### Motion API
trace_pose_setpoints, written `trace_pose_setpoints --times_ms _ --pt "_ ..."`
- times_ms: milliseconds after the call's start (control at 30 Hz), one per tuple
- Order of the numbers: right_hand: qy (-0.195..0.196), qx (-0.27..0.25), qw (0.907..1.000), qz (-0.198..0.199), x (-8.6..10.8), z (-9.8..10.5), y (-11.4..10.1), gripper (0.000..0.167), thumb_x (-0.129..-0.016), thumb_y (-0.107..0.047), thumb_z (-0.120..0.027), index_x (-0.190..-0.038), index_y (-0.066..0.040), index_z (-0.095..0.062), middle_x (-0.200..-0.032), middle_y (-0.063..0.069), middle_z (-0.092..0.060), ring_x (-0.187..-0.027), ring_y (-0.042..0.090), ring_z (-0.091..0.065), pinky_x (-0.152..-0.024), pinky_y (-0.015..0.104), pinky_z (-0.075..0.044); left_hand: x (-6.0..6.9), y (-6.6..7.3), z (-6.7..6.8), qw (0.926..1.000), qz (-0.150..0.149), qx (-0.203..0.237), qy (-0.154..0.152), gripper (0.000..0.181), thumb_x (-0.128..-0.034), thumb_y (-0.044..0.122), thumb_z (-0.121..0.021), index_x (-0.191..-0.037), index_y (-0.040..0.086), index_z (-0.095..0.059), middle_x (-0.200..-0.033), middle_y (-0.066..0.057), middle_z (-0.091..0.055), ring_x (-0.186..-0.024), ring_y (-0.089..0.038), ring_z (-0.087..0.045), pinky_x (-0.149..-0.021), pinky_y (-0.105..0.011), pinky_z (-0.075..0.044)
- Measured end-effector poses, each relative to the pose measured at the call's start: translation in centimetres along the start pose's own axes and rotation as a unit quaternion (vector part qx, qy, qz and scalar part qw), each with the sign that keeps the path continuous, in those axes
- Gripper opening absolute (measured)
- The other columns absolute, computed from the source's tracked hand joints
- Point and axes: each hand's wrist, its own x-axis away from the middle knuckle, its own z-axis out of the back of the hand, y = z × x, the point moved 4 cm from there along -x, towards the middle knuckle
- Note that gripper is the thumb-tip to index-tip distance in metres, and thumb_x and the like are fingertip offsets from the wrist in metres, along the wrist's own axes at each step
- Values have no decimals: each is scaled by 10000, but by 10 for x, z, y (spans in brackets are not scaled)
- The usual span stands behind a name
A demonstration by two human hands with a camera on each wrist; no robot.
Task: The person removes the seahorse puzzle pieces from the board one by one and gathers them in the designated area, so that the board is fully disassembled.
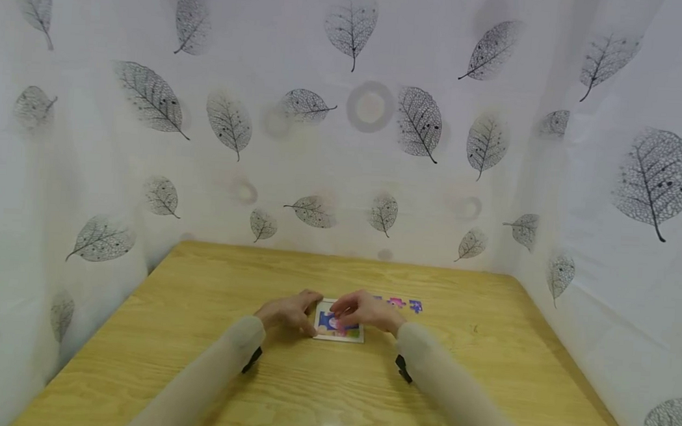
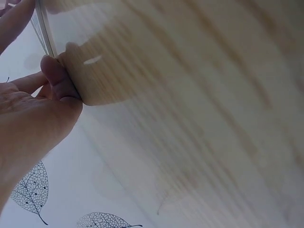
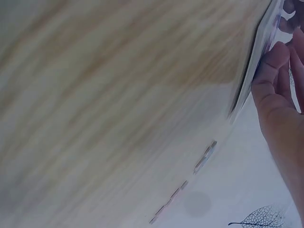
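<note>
A small jigsaw puzzle in a white-edged tray [image 1: 338,340] lies flat on the table, its picture blue, pink and green. My left hand [image 1: 289,311] holds the tray's left side, with the thumb near the front corner and the fingers near the back one. In the left wrist view the thumb [image 2: 59,78] bears against the tray's edge. My right hand [image 1: 367,310] is over the puzzle from the right. Its thumb and bent fingers pinch a puzzle piece at the picture's surface, and they hide most of it.
Behind the right hand, several loose puzzle pieces lie in a row, among them a pink piece [image 1: 397,302] and a blue-purple piece [image 1: 415,306]. The wooden table [image 1: 195,295] meets a leaf-printed white curtain [image 1: 297,165] at its back and sides.
</note>
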Motion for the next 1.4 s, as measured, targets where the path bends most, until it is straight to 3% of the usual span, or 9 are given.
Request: trace_pose_setpoints --times_ms 300,600,867,1167,1400 --pt "282 308 9991 -46 -6 -6 -8 319 -859 -43 -715 -1177 -53 -702 -1104 78 -720 -944 159 -659 -811 300 -567 0 0 0 10000 51 67 16 865 -757 157 -814 -1494 76 -369 -1523 -110 -349 -1402 -335 -340 -1178 -541 -258" --pt "193 632 9978 6 -13 -10 -13 359 -840 -24 -732 -1196 -46 -691 -1092 93 -712 -877 124 -632 -766 276 -560 1 -1 -1 9999 -41 100 -34 862 -767 155 -806 -1497 68 -355 -1529 -123 -331 -1415 -352 -318 -1183 -543 -248" --pt "32 733 9972 -127 -17 -14 -14 431 -823 24 -732 -1245 -9 -651 -1037 107 -700 -757 112 -551 -636 215 -495 3 2 0 9997 -227 119 -64 878 -759 137 -807 -1498 34 -343 -1526 -145 -330 -1402 -370 -330 -1177 -550 -258" --pt "-13 1093 9940 -105 -20 -15 -14 511 -813 6 -737 -1304 -1 -599 -1124 93 -675 -826 124 -576 -708 232 -528 1 -1 2 9998 -137 145 -68 884 -762 157 -803 -1505 55 -335 -1530 -149 -331 -1410 -366 -327 -1183 -532 -262" --pt "-87 1184 9928 -147 -20 -16 -15 479 -817 15 -725 -1283 -39 -629 -1132 71 -685 -804 126 -568 -669 228 -511 3 0 1 9999 -132 80 -71 869 -765 148 -805 -1499 54 -349 -1496 -145 -367 -1379 -359 -365 -1171 -523 -290"
